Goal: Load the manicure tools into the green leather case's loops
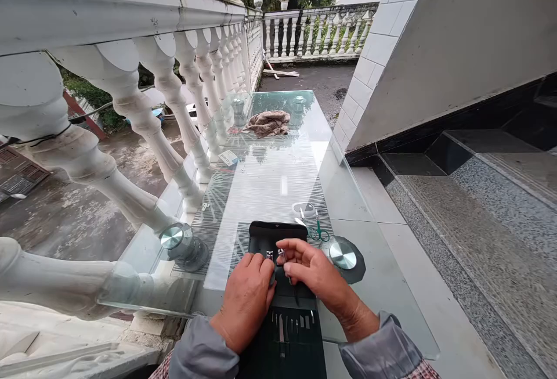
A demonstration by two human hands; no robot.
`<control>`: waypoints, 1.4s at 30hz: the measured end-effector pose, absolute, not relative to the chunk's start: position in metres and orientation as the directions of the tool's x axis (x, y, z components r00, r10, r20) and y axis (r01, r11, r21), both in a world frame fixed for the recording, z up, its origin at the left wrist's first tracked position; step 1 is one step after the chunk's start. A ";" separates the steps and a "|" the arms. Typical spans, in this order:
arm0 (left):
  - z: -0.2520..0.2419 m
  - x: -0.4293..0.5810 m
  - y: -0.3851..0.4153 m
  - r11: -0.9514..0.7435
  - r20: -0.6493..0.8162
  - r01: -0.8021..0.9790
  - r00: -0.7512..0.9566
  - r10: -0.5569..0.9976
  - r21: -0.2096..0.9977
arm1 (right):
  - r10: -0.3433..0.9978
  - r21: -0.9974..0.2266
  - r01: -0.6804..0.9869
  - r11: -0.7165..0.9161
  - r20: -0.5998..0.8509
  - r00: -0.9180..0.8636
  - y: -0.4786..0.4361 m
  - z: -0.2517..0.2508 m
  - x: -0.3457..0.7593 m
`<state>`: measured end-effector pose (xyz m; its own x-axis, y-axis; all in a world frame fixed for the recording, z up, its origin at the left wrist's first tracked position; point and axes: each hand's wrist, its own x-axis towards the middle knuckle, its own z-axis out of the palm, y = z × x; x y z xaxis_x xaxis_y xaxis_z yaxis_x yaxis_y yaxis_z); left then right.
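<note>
A black manicure case (278, 231) lies unfolded on the glass table, its lower flap holding several slim metal tools (285, 329) in slots. My left hand (249, 295) is closed on the left side of the case, fingers curled at its middle part. Just beyond those fingertips a silver nail clipper (270, 255) shows in the case. Between the thumb and fingers of my right hand (315, 274) is a small shiny metal nail clipper (281, 253), partly hidden, held over the case. Green-handled scissors (319, 234) lie on the glass to the right of the case's upper flap.
The glass table (365, 193) has round metal-capped supports (343, 255). Farther back are a crumpled brown cloth (267, 123) and a small card or packet (228, 158). A white oval object (303, 209) sits behind the scissors. White balusters (148, 112) run along the left; stone steps (474, 210) rise on the right.
</note>
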<state>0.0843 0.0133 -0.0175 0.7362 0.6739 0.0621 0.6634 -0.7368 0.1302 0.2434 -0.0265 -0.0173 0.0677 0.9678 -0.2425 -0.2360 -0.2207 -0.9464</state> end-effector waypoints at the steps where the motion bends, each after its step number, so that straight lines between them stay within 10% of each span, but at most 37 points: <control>1: -0.018 0.082 0.014 -0.733 0.071 0.668 0.731 0.678 0.130 | 0.972 -0.953 -0.212 -0.218 -0.231 0.036 -0.026 -0.018 0.240; 10: -0.019 0.072 0.017 -0.684 0.067 0.722 0.681 0.729 0.107 | 0.995 -0.996 -0.066 -0.053 -0.047 -0.086 -0.028 -0.017 0.223; 20: -0.009 0.075 0.013 -0.684 0.002 0.722 0.688 0.726 0.108 | 0.868 -0.996 0.050 -0.075 -0.040 0.495 -0.012 -0.032 0.248; 42: -0.010 0.077 0.013 -0.676 0.004 0.728 0.680 0.733 0.115 | 0.949 -0.811 0.576 -0.105 0.091 0.302 0.006 -0.043 0.240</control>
